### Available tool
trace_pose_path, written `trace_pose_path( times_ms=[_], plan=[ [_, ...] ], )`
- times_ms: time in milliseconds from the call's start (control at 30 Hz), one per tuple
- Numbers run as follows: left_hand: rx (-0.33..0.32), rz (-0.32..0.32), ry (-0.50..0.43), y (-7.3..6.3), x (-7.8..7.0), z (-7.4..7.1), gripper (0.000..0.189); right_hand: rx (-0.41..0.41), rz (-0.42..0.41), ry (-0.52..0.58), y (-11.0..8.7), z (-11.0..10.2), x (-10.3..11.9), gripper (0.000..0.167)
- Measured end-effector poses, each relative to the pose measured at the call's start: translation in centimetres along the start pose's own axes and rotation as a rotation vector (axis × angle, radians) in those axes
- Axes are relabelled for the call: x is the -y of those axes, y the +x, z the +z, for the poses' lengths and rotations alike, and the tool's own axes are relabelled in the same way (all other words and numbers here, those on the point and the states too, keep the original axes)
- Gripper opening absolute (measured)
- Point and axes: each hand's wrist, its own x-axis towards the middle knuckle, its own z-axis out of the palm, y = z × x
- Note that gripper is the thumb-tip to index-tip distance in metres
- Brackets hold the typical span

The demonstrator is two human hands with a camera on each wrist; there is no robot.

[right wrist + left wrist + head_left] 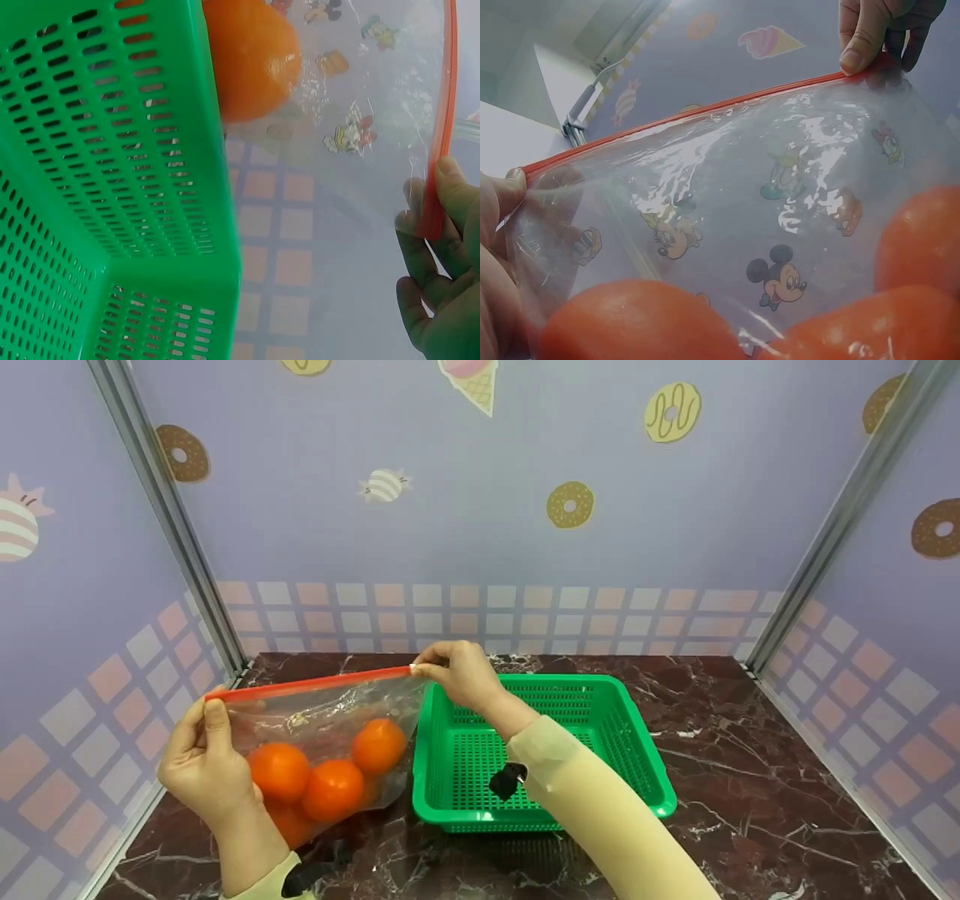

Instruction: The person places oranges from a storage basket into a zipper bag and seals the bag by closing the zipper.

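A clear zip bag [322, 712] with a red seal strip [315, 684] and cartoon prints hangs between both hands, its top edge drawn straight. Several oranges [334, 790] lie in its lower part; one orange [251, 60] shows beside the basket in the right wrist view. My left hand [214, 765] pinches the left end of the strip, thumb in front. With thumb and fingers, my right hand [466, 679] pinches the strip's right end. Just right of the bag stands a green plastic basket [652, 757], its visible inside bare, with my right forearm crossing above it.
Dark red marbled tabletop [750, 780] lies under everything. Purple printed walls [510, 547] enclose the back and both sides, with metal corner posts [832, 517] at left and right. A black strap piece [508, 781] hangs from the right wrist over the basket.
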Motion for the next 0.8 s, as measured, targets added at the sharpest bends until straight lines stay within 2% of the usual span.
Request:
trace_pose_path(
  times_ms=[367,567,800],
  plan=[
    [-0.009,-0.005,-0.021,0.0,-0.1,-0.2,0.017,0.026,-0.009,0.02,-0.1,-1.0,-1.1,0.015],
    [-0.012,-0.043,-0.037,0.1,0.0,-0.2,0.02,0.022,0.002,-0.006,0.0,-1.4,-1.4,0.012],
    [-0.004,-0.024,-0.053,0.0,0.0,-0.2,0.018,0.016,0.061,0.004,-0.4,-1.1,-1.0,0.021]
  ],
)
